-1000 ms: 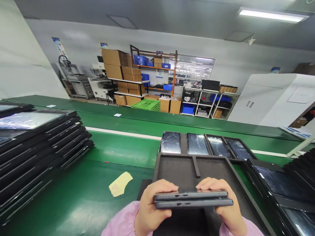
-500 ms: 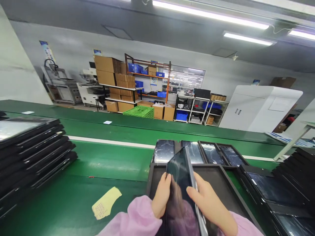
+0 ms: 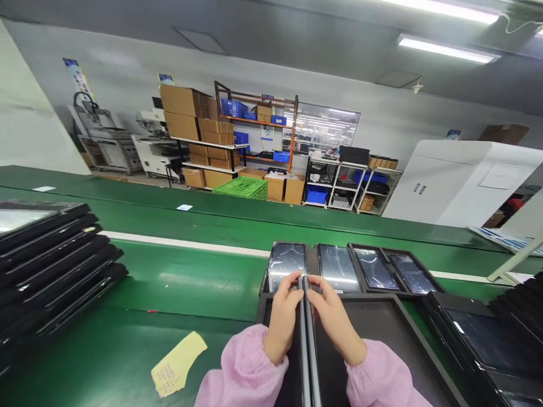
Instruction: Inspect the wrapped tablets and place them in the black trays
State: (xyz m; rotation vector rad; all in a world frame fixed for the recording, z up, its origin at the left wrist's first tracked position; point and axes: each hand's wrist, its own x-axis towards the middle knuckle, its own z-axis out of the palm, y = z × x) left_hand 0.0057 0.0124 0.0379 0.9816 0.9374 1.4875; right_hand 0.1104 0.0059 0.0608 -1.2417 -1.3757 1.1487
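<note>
While the left hand (image 3: 283,319) and right hand (image 3: 335,314) close from either side, each grip pinching the far edge of a slim dark tablet (image 3: 308,345), it stands on edge above a black tray (image 3: 418,350). Glossy screen panels (image 3: 339,268) sit just beyond — in a row on the green counter (image 3: 182,282).

Pale pink sleeves (image 3: 240,370), gathered cuffs (image 3: 356,357) at the wrists, bare left hand (image 3: 282,322), bare right hand (image 3: 335,319)

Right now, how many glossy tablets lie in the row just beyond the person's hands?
4, side by side beyond the left hand and right hand: first tablet, second tablet, third tablet, fourth tablet. Fingers overlap the first two; others could be hidden.
</note>
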